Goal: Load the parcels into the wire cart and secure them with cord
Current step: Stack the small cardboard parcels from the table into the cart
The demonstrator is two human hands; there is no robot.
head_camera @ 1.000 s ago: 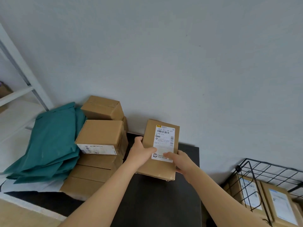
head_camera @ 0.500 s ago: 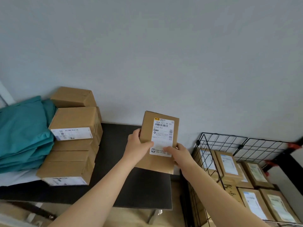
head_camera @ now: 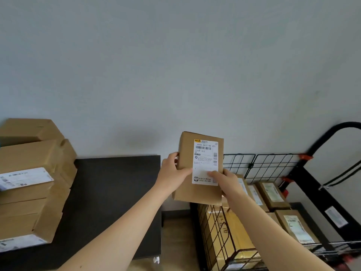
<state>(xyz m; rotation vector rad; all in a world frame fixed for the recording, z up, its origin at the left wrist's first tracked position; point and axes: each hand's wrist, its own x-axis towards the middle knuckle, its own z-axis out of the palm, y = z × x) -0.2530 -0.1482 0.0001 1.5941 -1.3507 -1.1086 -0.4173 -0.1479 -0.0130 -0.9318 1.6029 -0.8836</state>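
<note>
Parcel, gripped by left hand and right hand, may snag the cart wall below the right hand and slip.

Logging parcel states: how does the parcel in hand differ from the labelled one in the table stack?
The held parcel stands on end in the air, between left hand and right hand; the stacked parcel lies flat on other boxes. The held parcel's label covers its broad face; the stacked parcel's is on a side face. Both are labelled brown cardboard.
</note>
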